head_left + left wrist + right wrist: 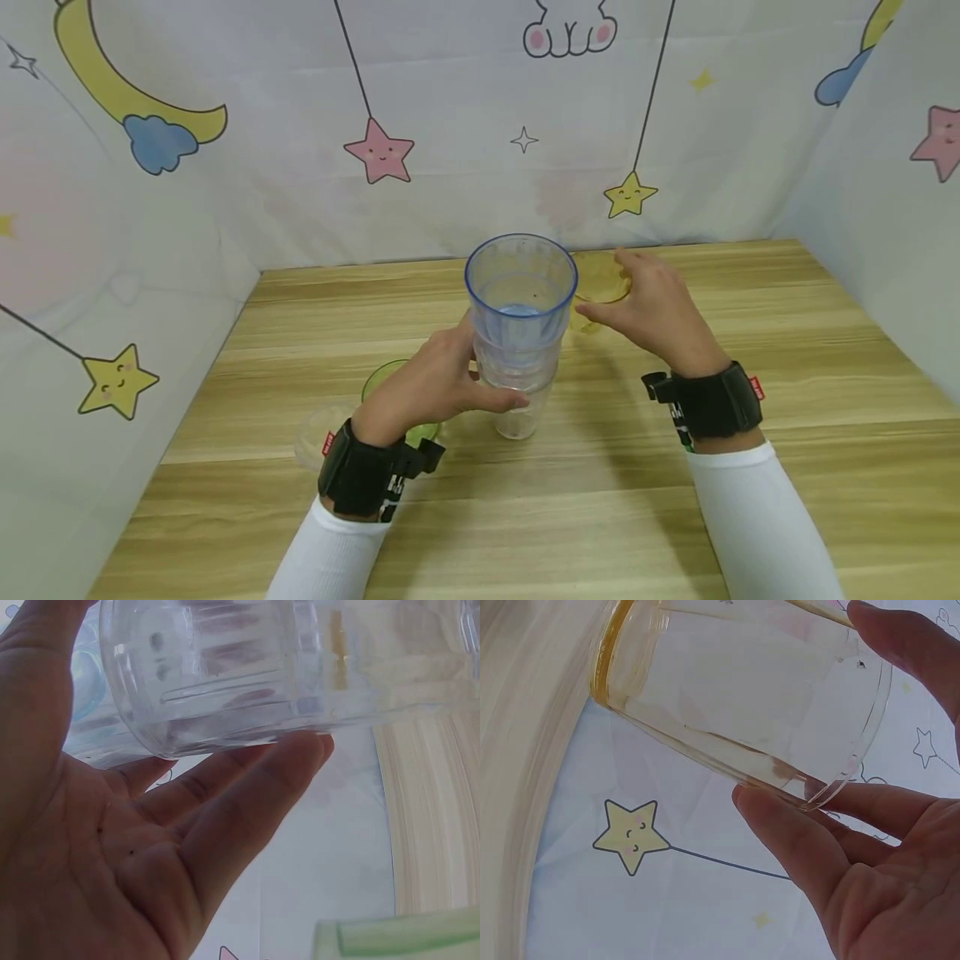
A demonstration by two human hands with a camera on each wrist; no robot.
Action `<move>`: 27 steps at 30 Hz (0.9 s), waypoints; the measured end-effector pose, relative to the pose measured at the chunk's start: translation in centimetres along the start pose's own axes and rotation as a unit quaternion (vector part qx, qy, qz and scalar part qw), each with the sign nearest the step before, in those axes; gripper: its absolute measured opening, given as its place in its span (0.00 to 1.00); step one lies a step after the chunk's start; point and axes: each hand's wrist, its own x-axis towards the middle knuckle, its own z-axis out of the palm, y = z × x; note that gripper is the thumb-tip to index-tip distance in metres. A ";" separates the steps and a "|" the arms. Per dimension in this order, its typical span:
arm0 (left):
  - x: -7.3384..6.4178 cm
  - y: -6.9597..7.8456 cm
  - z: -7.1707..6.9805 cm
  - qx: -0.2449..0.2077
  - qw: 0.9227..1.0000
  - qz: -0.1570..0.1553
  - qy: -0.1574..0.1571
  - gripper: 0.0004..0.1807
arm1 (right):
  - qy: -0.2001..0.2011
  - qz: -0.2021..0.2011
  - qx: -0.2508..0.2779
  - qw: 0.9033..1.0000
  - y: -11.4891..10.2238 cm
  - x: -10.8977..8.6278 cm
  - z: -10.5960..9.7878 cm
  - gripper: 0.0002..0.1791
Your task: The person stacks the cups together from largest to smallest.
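Note:
My left hand [438,371] grips a stack of nested clear cups [517,375], its thumb across the front and fingers behind. A blue-rimmed cup [522,275] is uppermost in the stack. Whether the stack's base touches the table cannot be told. Farther back and to the right, my right hand [652,304] pinches a clear yellow cup [742,697] near its rim, between thumb and fingers. The cup's mouth faces up. Behind the left forearm stands a green cup [382,377], mostly hidden. A colourless cup [309,437] is beside it, partly covered by the wrist strap.
The wooden table [750,517] carries all the cups. White printed cloth [450,208] closes off the back and both sides, and the right hand is close to the back cloth. Each wrist wears a black strap [716,402].

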 end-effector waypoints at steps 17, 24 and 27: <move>0.0 -0.3 0.1 0.001 1.000 0.012 -0.002 0.51 | 0.072 -0.040 0.015 0.996 -1.3 -0.7 -0.6 0.49; 0.1 -0.3 0.1 0.006 1.000 0.011 -0.003 0.51 | 0.091 -0.055 0.026 0.994 -1.7 -1.0 -0.8 0.48; 0.1 -0.3 0.1 0.002 1.000 0.013 -0.006 0.51 | 0.106 -0.068 0.033 0.991 -1.9 -1.2 -1.0 0.47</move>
